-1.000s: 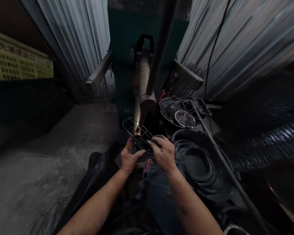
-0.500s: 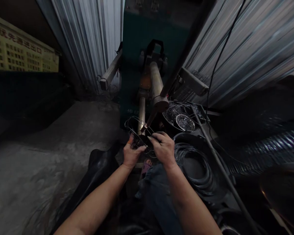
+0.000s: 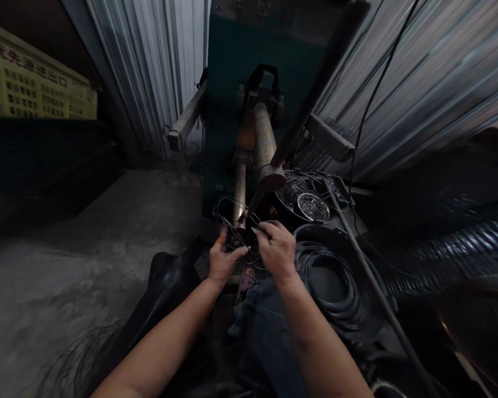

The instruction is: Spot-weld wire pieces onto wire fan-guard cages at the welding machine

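Just below frame centre, a wire frame [image 3: 233,228] is gripped at its near edge by the left hand [image 3: 223,264] and right hand [image 3: 277,250], both closed on it; it is set under the welder's electrode tip [image 3: 247,210]; the work is judged mid-way, not finished; wire coils [image 3: 332,279] are seen at lower right.

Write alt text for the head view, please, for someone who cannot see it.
The left hand and right hand hold a wire frame at the pointed tip of a green machine. To the right lie wire coils, before corrugated walls.

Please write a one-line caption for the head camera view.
Left hand and right hand hold a wire frame at the tip of a green machine.
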